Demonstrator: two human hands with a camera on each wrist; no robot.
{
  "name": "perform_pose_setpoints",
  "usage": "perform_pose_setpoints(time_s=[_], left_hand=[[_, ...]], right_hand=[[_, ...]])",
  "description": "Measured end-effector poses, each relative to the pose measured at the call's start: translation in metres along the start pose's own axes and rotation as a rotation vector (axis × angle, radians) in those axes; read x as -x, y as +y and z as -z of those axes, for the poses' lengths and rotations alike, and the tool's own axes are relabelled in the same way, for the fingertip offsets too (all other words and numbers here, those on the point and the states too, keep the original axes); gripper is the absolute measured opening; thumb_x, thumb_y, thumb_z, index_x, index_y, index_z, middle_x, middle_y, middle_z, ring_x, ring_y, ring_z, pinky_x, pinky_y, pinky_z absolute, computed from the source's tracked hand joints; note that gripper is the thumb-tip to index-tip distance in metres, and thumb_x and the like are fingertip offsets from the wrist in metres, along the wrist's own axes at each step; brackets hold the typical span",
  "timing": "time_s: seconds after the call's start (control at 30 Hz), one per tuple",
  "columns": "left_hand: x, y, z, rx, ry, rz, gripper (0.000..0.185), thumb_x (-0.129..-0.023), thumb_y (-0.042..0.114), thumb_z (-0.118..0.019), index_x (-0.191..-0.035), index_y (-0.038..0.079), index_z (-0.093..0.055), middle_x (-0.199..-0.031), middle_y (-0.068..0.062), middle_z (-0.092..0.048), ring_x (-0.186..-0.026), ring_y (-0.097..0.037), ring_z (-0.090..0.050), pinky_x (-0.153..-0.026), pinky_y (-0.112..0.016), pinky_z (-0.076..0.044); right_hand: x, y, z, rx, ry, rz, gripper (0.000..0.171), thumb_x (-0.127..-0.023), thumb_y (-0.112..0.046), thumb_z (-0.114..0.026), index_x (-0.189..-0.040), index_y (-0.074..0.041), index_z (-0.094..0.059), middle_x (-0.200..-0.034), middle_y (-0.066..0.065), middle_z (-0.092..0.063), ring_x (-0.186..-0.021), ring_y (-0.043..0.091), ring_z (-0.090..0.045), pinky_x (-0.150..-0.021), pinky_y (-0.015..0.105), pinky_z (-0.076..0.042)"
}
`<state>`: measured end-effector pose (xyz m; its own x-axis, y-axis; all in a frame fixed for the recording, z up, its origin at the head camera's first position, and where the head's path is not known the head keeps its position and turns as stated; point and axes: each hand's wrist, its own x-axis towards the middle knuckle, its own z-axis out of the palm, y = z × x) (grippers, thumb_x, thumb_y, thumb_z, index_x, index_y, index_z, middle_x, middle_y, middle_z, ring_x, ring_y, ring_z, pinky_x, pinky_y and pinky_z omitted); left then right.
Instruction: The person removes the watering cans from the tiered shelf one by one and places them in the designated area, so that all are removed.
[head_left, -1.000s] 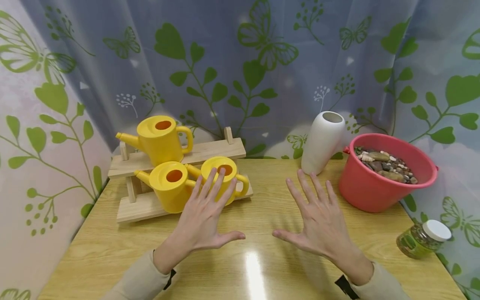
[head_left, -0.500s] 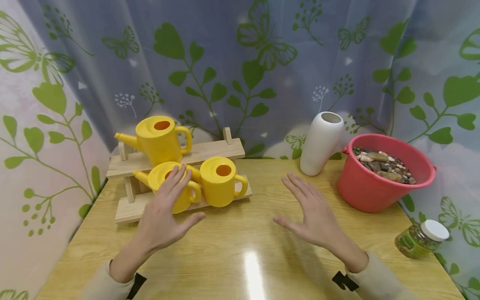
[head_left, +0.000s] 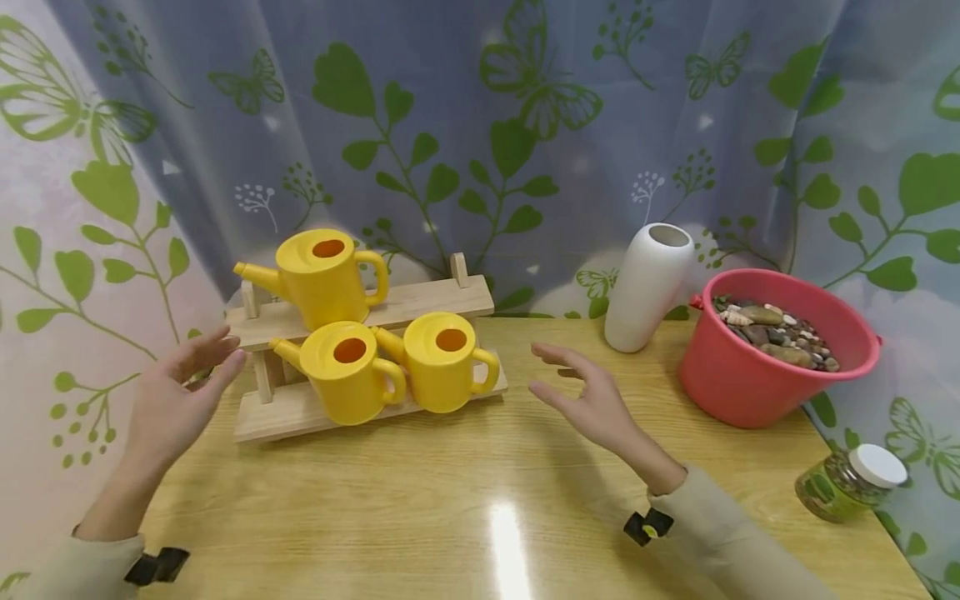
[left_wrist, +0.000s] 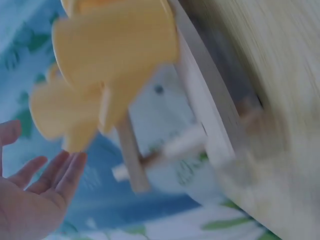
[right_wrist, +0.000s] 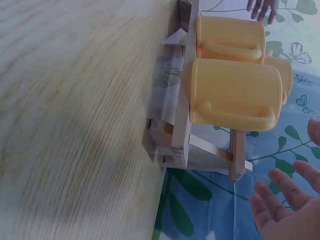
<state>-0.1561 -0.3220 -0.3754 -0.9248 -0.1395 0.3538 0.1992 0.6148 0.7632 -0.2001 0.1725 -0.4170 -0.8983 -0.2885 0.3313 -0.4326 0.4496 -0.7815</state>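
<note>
On the two-tier wooden shelf [head_left: 435,301], yellow plastic watering cans [head_left: 348,392] are now flanked by the outward-shifted left hand [head_left: 171,402] and right hand [head_left: 592,400], loosely spread.

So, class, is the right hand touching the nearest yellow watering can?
Apart: the head view shows wooden tabletop between the right hand and that watering can.

On the pale two-tier wooden stand [head_left: 442,301], we see three upright yellow watering cans, spouts pointing left: an upper can [head_left: 322,287] on its top tier, and a lower-left can [head_left: 343,390] beside a lower-right can [head_left: 441,379] on its bottom tier. We find the left hand [head_left: 174,402] near the stand's left end, the right hand [head_left: 592,402] off its right.
</note>
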Motion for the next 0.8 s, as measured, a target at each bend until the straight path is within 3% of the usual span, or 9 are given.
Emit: perform_pose_setpoints(time_s=[0.17, 0.27, 0.33, 0.5, 0.57, 0.8], left_hand=[[-0.014, -0.03, 0.025, 0.061, -0.034, 0.072, 0.044, -0.106, 0.025, -0.065, -0.149, 0.014, -0.06, -0.104, 0.042, -0.063, -0.083, 0.018, -0.066, -0.069, -0.003, -0.056], [-0.023, -0.045, 0.035, 0.104, -0.094, 0.099, 0.038, -0.107, 0.023, -0.064, -0.144, 0.017, -0.062, -0.102, 0.04, -0.065, -0.083, 0.015, -0.068, -0.069, -0.007, -0.06], [-0.03, -0.053, 0.04, 0.121, -0.137, 0.145, 0.029, -0.107, 0.025, -0.064, -0.136, 0.027, -0.064, -0.1, 0.038, -0.067, -0.084, 0.014, -0.068, -0.069, -0.009, -0.061], [-0.047, -0.067, 0.045, 0.057, -0.249, 0.267, 0.058, -0.107, 0.039, -0.063, -0.153, 0.006, -0.052, -0.093, 0.037, -0.065, -0.084, 0.013, -0.069, -0.071, -0.015, -0.065], [-0.053, -0.071, 0.045, 0.03, -0.293, 0.3, 0.075, -0.107, 0.043, -0.062, -0.158, -0.007, -0.04, -0.092, 0.038, -0.063, -0.084, 0.012, -0.07, -0.072, -0.016, -0.065], [-0.065, -0.08, 0.044, 0.086, -0.392, 0.355, 0.065, -0.107, 0.041, -0.062, -0.155, 0.003, -0.045, -0.092, 0.035, -0.07, -0.087, 0.005, -0.074, -0.078, -0.02, -0.067]], right_hand=[[-0.015, 0.002, -0.01, -0.095, -0.037, -0.017, 0.048, -0.1, -0.017, -0.074, -0.146, -0.012, -0.062, -0.143, 0.013, -0.068, -0.129, 0.033, -0.065, -0.106, 0.057, -0.059], [-0.023, 0.003, -0.014, -0.136, -0.068, -0.038, 0.046, -0.102, -0.018, -0.073, -0.146, -0.011, -0.063, -0.142, 0.014, -0.069, -0.128, 0.034, -0.066, -0.105, 0.055, -0.06], [-0.028, 0.003, -0.016, -0.158, -0.086, -0.053, 0.045, -0.102, -0.019, -0.072, -0.146, -0.011, -0.063, -0.143, 0.014, -0.068, -0.128, 0.034, -0.066, -0.105, 0.055, -0.061], [-0.039, 0.004, -0.023, -0.203, -0.121, -0.08, 0.045, -0.102, -0.019, -0.073, -0.145, -0.009, -0.063, -0.141, 0.017, -0.068, -0.128, 0.036, -0.067, -0.102, 0.051, -0.064], [-0.042, 0.005, -0.027, -0.214, -0.137, -0.09, 0.045, -0.102, -0.019, -0.073, -0.144, -0.009, -0.064, -0.14, 0.017, -0.069, -0.126, 0.036, -0.068, -0.1, 0.047, -0.065], [-0.046, 0.004, -0.035, -0.218, -0.19, -0.102, 0.04, -0.102, -0.015, -0.072, -0.141, -0.007, -0.067, -0.136, 0.016, -0.072, -0.119, 0.034, -0.071, -0.094, 0.037, -0.066]])
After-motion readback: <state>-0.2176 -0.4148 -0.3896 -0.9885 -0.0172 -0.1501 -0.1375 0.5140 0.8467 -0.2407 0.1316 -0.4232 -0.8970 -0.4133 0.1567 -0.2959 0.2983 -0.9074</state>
